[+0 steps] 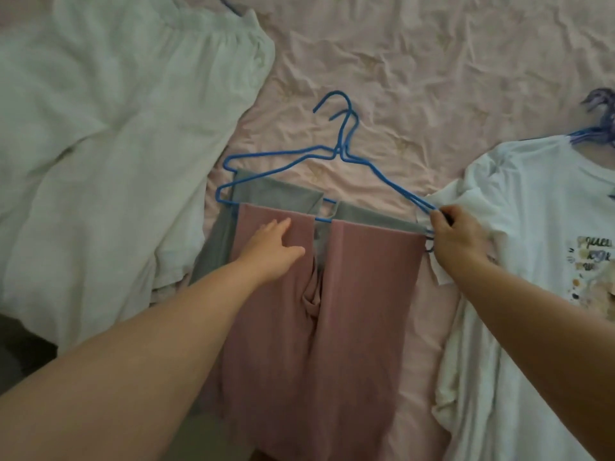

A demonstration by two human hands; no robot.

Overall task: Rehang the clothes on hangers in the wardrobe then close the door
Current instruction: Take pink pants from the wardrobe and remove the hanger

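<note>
Head view: right hand (457,239) pinches the end of two stacked blue wire hangers (346,154); left hand (274,249) lies flat, fingers straight, on pink ribbed trousers (366,294) over grey trousers (266,191), seemingly threaded on the bar. Smooth fabric evenly, then lift by the hooks.

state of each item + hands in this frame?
blue hangers: two stacked, flat on the bed, hooks pointing away
pink garment: draped over a hanger bar, lying on top
grey garment: on a hanger bar, under the pink one
printed tee: on its own hanger, lying flat
white garment: spread loose on the bed
left hand: fingers straight, resting on pink garment
right hand: grips the hangers' right end
</note>
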